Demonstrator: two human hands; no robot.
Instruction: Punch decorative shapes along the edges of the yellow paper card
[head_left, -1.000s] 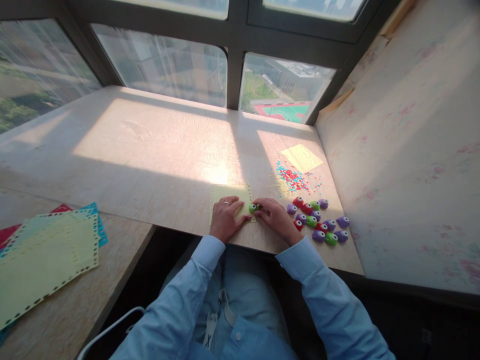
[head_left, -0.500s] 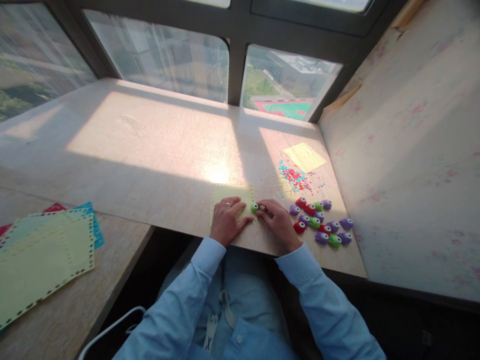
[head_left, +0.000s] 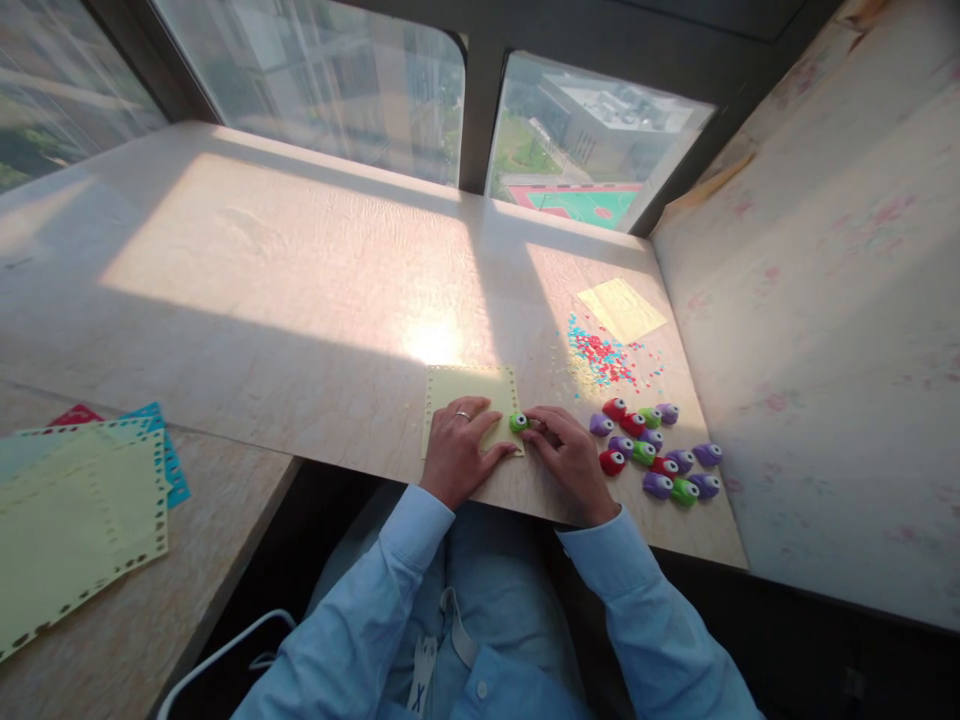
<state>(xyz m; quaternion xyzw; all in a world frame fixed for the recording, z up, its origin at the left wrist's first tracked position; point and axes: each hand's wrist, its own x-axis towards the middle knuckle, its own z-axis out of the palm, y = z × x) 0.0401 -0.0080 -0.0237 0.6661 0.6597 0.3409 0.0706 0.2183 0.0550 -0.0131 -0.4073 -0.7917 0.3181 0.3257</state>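
Note:
A pale yellow sheet of paper (head_left: 471,382), with small holes punched along its edges, lies on the wooden surface in front of me. My left hand (head_left: 461,448) rests on it with fingers apart, pressing it down, a ring on one finger. At the sheet's right edge sits a small green paper punch (head_left: 518,422) with a white round top and a dark mark. My right hand (head_left: 566,452) grips that punch from the right between thumb and fingers. How far the paper reaches into the punch I cannot make out.
Several red, green and purple paper punches (head_left: 643,452) stand grouped at the right. Behind them lie scattered paper bits (head_left: 602,358) and another yellow sheet (head_left: 621,310). Punched sheets (head_left: 90,520) are stacked on the left counter. A wall (head_left: 840,350) bounds the right side, windows the back.
The head view has tilted down and shifted slightly left. The green punch sits slightly nearer along the sheet's right edge, still in my right hand. My left hand stays on the paper.

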